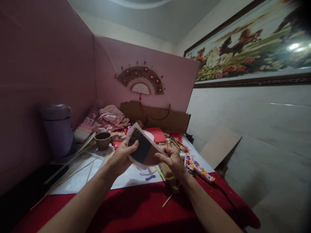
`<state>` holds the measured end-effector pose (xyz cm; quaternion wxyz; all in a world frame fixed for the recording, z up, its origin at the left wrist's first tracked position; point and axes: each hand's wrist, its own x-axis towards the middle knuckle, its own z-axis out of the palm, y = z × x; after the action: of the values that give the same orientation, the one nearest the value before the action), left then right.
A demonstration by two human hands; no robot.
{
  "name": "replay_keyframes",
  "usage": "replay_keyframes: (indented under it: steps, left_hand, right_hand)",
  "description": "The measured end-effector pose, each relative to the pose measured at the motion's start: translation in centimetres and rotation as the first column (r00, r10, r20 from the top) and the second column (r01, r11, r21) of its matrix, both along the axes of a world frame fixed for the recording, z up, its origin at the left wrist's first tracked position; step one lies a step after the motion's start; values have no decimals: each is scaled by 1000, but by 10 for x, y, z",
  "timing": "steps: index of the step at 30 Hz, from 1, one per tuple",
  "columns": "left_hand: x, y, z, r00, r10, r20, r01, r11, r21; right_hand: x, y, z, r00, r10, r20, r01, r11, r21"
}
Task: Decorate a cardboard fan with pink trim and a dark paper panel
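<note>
Both my hands hold up a fan-shaped piece [143, 147] with a white patterned edge and a dark and brown middle, above the table. My left hand [122, 157] grips its left side, thumb on the front. My right hand [173, 159] pinches its right lower edge. Under the hands lie thin wooden sticks [80, 165], a purple scrap [150, 177] and a yellow strip [162, 175] on a white sheet [126, 179].
A red cloth [136, 207] covers the table. A brown bowl [102, 139], a purple lidded pot [57, 129], pink fabric [110, 119], red paper [156, 134], cardboard [155, 118] and floral ribbon [198, 168] surround the work spot. A finished fan [141, 81] hangs on the pink partition.
</note>
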<state>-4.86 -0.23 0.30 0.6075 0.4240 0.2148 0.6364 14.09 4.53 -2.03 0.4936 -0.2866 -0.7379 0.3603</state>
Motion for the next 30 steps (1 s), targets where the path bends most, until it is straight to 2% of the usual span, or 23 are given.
replay_keyframes:
  steps: [7,25,30]
  left_hand:
    - [-2,0,-1,1000,-28,6,28,999,22]
    - [-2,-2,-1,999,-42,-12,42,999,30]
    - [-4,-1,1,996,-75,-54,73,997,-31]
  right_hand:
    - [-1,1,-3,998,26,-58,-29,999,-41]
    - [1,4,-5,993,102,-67,-106,992,-61]
    - [2,5,-3,984,129,-125,-137,989,-58]
